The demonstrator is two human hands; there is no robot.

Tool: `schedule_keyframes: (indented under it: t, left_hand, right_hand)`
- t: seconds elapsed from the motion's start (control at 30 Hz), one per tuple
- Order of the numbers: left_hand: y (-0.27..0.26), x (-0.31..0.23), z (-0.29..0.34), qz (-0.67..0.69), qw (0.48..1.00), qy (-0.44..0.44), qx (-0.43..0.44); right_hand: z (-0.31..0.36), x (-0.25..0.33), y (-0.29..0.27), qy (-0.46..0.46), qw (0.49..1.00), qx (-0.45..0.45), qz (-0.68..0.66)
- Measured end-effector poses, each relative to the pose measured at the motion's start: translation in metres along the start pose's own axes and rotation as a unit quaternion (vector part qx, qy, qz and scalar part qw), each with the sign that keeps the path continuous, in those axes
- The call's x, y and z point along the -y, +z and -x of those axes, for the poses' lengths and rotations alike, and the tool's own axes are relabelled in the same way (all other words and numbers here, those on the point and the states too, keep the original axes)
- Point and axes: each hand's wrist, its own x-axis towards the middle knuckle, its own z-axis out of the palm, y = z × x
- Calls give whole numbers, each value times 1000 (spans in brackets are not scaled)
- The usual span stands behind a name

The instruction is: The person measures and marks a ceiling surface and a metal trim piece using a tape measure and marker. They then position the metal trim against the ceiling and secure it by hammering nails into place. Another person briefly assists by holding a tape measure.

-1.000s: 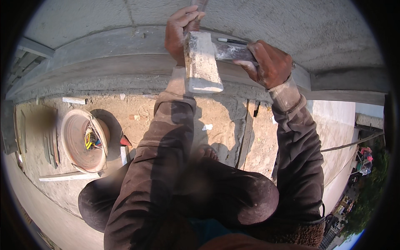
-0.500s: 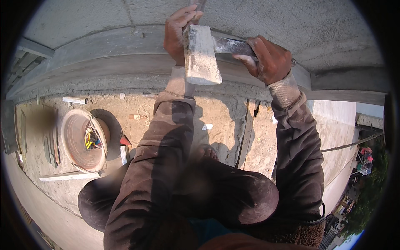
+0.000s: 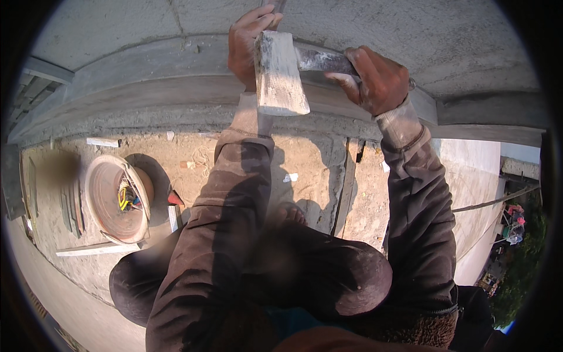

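My right hand (image 3: 380, 81) is wrapped around the dark, dust-smeared handle of a hatchet (image 3: 282, 73). The hatchet's broad head is coated in whitish dust and hangs in front of the concrete wall (image 3: 399, 26), its wide edge toward me. Just behind that head, my left hand (image 3: 246, 47) is closed around a narrow greyish bar, whose end (image 3: 280, 4) shows above the fingers at the picture's upper edge. The bar's kind cannot be made out, and the hatchet head hides part of this hand.
A concrete ledge (image 3: 170, 67) runs along the wall's foot. On the dirt ground at left stands a round tub (image 3: 97, 202) with a yellow-and-black tool (image 3: 125, 199) inside. Wooden strips (image 3: 97, 249) lie around it. A narrow board (image 3: 346, 185) lies right of my foot.
The hatchet and both hands have shifted very slightly up and left in the picture. Both grips stay the same.
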Motion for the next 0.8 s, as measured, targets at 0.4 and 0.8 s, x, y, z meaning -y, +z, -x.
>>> schedule_keyframes:
  t: [0.4,0.8]
  left_hand:
    - [12,42,-10,-45,909,413,18]
    - [-32,21,-41,-259,869,390,157]
  right_hand:
    - [-8,5,-15,-58,996,6,-67]
    - [-11,8,-11,-43,997,-30,-63]
